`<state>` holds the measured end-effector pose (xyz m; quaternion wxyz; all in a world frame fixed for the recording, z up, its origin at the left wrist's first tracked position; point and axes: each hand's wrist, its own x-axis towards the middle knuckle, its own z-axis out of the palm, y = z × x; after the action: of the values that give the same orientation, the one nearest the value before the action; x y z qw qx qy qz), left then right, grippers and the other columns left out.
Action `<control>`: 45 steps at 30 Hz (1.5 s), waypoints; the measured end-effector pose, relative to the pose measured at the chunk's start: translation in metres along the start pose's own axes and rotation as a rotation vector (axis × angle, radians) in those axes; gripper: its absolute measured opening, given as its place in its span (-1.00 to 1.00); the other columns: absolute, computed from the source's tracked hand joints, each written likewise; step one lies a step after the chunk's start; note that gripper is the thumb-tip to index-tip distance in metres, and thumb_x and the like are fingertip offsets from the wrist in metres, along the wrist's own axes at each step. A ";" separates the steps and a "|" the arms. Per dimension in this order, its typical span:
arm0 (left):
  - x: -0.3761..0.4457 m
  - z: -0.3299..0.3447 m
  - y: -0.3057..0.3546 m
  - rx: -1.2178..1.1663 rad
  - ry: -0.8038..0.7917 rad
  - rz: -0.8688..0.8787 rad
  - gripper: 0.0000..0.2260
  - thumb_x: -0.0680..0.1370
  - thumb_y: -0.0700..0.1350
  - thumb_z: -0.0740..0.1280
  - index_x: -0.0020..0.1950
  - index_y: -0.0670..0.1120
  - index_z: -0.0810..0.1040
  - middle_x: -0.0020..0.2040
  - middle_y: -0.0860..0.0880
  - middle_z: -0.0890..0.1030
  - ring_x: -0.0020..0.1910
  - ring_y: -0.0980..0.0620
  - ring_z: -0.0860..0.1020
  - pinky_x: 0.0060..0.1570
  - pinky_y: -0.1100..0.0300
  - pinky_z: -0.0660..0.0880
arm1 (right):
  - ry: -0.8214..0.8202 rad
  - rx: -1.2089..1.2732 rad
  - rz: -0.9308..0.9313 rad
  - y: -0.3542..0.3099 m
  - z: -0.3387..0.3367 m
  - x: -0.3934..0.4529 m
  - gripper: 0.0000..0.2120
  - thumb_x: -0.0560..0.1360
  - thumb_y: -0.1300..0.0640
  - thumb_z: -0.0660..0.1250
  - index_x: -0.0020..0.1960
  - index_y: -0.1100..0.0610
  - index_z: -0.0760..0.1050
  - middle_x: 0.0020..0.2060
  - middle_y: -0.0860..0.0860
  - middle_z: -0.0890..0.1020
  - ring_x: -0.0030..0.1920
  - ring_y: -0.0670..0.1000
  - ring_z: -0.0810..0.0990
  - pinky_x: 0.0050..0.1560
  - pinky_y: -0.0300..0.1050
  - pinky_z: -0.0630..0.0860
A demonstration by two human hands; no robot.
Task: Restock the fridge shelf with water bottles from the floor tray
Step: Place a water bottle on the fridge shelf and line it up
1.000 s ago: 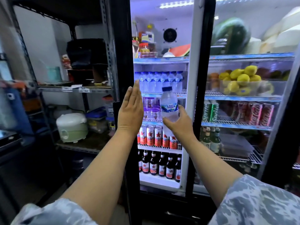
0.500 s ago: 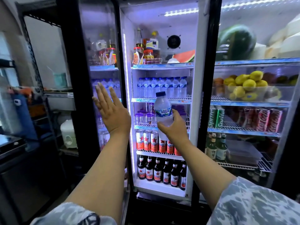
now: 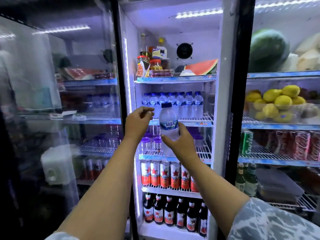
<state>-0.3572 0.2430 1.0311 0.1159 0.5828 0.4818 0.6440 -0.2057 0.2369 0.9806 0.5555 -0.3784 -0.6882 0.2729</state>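
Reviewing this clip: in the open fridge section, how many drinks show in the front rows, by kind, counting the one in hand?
Water bottles on the shelf, front row: 7
Water bottle in the right hand: 1
Red star cans: 6
Dark star-label bottles: 6
Total: 20

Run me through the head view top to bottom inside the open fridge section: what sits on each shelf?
Jars and a watermelon slice → row of water bottles, with the right hand holding another bottle in front of them → purple-lidded cups → red star cans → dark bottles.
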 end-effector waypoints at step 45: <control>0.307 0.085 -0.218 0.520 0.015 0.055 -0.63 0.56 -0.11 0.29 0.38 -0.08 0.46 0.26 -0.07 0.56 0.16 -0.02 0.54 0.12 0.25 0.39 | -0.101 -0.187 -0.037 0.179 0.157 0.395 -0.63 0.37 0.07 0.51 -0.32 -0.06 0.30 -0.41 -0.17 0.34 -0.38 -0.17 0.31 -0.40 -0.32 0.27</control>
<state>-0.4640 0.6132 1.0507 -0.0590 0.6009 0.6162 0.5057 -0.3569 0.6708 1.0219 0.4873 -0.4016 -0.7448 0.2157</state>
